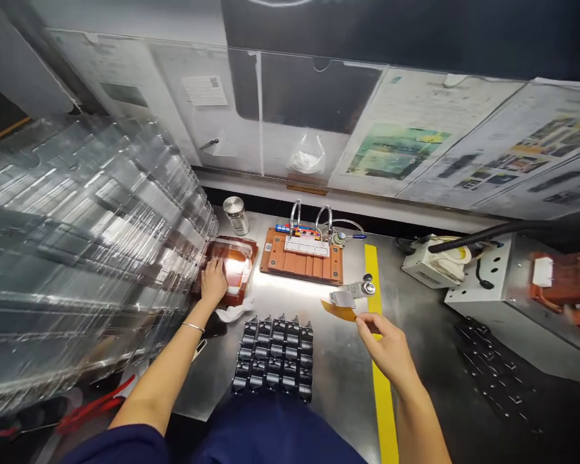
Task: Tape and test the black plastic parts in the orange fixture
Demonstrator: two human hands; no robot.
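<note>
My right hand (384,341) pinches the edge of an amber film piece (337,311) between thumb and fingers. The film's far end lies by a small grey metal plate (343,299), just above the bench. At the left, my left hand (213,282) lies with its fingers stretched out on a glossy reddish-brown tray (232,298); what is under the fingertips is hidden. Between my hands and close to my body stand rows of black moulded parts (273,354). Beyond them sits an orange-brown fixture (300,261) with a white perforated strip and two bent metal tubes.
Tall stacks of clear plastic trays (91,238) crowd the left side. A metal-lidded jar (236,216) stands behind the brown tray. Yellow tape (383,399) runs along the bench (341,374). At right are a grey machine (502,303) and more black parts (495,367).
</note>
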